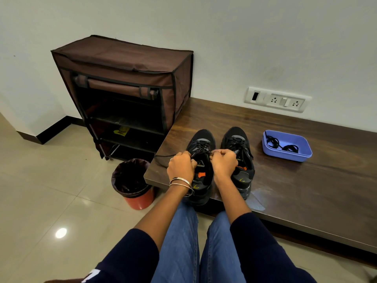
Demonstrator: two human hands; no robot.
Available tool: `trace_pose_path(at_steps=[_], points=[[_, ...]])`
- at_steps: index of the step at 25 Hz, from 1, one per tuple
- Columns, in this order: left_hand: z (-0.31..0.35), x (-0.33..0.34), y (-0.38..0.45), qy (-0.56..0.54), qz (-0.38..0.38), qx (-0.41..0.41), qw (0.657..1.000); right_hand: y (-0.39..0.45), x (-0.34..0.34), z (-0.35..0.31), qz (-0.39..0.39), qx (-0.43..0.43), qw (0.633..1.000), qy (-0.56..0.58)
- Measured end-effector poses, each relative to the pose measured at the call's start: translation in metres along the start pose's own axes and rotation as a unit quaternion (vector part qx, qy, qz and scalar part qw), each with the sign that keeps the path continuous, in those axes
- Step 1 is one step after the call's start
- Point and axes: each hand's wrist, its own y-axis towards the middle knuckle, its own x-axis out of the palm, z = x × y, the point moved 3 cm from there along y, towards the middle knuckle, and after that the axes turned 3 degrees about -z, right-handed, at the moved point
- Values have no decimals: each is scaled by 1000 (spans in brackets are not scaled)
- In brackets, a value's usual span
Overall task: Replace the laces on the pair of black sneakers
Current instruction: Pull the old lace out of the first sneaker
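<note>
Two black sneakers stand side by side on the dark wooden bench [306, 180], toes toward the wall. Over the left sneaker [201, 144] both my hands work at its black lace [201, 153]. My left hand [180, 165] pinches the lace on the left side, fingers curled. My right hand [223, 163] pinches it on the right side. A loose lace end [161, 158] trails off the bench's left edge. The right sneaker [239, 144] is laced and untouched. A blue tray [289, 157] to the right holds coiled black laces [284, 146].
A brown fabric shoe rack [126, 88] stands at the left against the wall. A red bin [134, 184] with a dark liner sits on the tiled floor beside the bench corner. A white socket panel [277, 100] is on the wall. My knees are below the bench edge.
</note>
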Motion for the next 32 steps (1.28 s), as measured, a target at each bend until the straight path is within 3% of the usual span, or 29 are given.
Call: trace_pose_path(at_steps=[2,4,5,7,8,9,10,11,13,14,15,16,18,20,22,24,25,27,28,29,31,32], points=[[0,1,0,7,-9,1,1000,2,-1,-10,-32,33,999,8],[-1,2,0,7,-15,-2,1000,1,4,-27,-114,-89,976,-162],[-1,2,-1,3,-16,-2,1000,-5,7,-35,-152,-169,929,-291],[-3,2,-2,-4,-19,-1,1000,-18,14,-40,-163,-293,800,-498],[-4,2,-2,-7,-21,0,1000,-20,18,-38,-151,-327,754,-549],[-5,3,-2,-11,-21,0,1000,-21,18,-35,-140,-339,742,-561],[-5,2,-3,-16,-20,-3,1000,-19,19,-32,-137,-331,764,-537],[-5,2,-3,-20,-18,-7,1000,-17,15,-32,-131,-300,820,-469],[-4,1,-3,-22,-18,-11,1000,-14,-2,-33,-130,-137,973,-133],[-4,0,-3,-22,-18,-10,1000,-12,-10,-31,-116,-58,990,62],[-4,1,-3,-23,-18,-11,1000,-11,-17,-27,-85,-11,978,192],[-4,1,-3,-24,-17,-10,1000,-12,-23,-26,-51,2,970,239],[-5,2,-3,-23,-16,-8,1000,-15,-28,-25,18,-29,988,150],[-4,1,-3,-18,-17,-8,1000,-19,-21,-30,50,-137,987,-70],[-3,1,-3,-10,-18,-8,1000,-25,-4,-40,-15,-268,912,-309],[-3,0,-3,-6,-15,-6,1000,-32,13,-43,-119,-308,805,-493],[-4,0,-4,-8,-15,-5,1000,-33,16,-40,-140,-307,774,-536],[-4,-1,-4,-17,-11,-8,1000,-31,16,-39,-136,-316,749,-565],[-4,-1,-5,-20,-11,-11,1000,-30,14,-40,-133,-321,759,-551],[-3,-1,-5,-22,-11,-10,1000,-27,9,-39,-131,-315,791,-508],[-3,-1,-5,-21,-12,-6,1000,-21,-7,-41,-131,-225,935,-239],[-3,0,-4,-24,-12,-9,1000,-20,-16,-42,-103,-164,979,-63]])
